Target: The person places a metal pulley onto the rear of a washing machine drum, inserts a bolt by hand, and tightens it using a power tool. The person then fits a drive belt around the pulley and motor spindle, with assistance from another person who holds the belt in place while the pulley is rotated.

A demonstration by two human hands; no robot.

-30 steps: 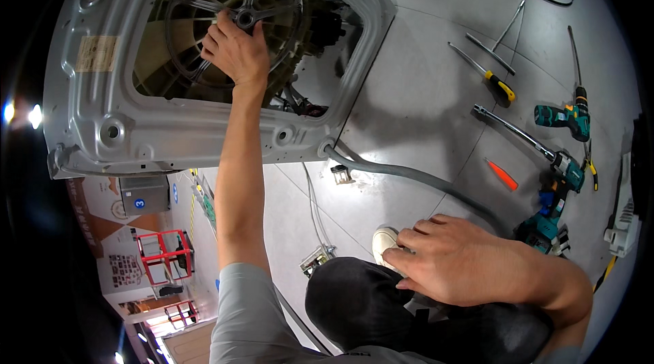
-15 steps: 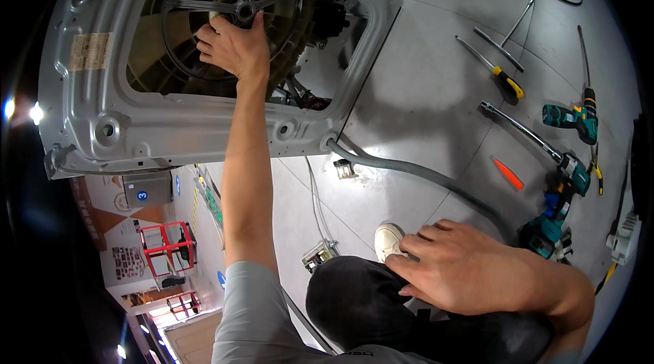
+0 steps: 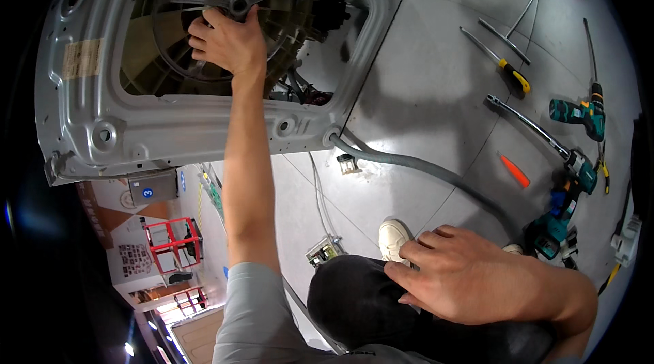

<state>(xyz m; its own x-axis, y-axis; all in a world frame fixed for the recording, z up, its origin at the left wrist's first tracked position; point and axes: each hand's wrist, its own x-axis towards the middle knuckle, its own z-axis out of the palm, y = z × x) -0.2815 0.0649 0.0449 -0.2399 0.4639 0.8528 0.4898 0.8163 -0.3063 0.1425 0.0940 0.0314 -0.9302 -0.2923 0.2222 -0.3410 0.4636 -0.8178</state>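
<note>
My left hand [image 3: 228,40] grips the dark spoked wheel [image 3: 240,4] just below and left of its hub, fingers bent. The wheel sits over a translucent ribbed round housing [image 3: 146,37] inside the opening of a grey metal panel [image 3: 136,118], which has a paper label [image 3: 80,57] on its left. A grey hose [image 3: 422,168] leaves the panel's lower right corner. My right hand [image 3: 446,272] hangs over my dark-trousered knee [image 3: 344,292] with curled fingers; whether it holds anything is hidden.
On the tiled floor at right lie a T-handle wrench [image 3: 507,40], screwdriver [image 3: 516,78], drill [image 3: 579,112], long socket tool [image 3: 528,125], driver [image 3: 575,180] and orange tool [image 3: 514,170]. A small component with cables [image 3: 321,253] is near my knee. A red frame [image 3: 170,241] stands behind.
The wheel has turned slightly anticlockwise with my left hand on it. The whole view has shifted a little. My right hand has stayed curled over the knee.
</note>
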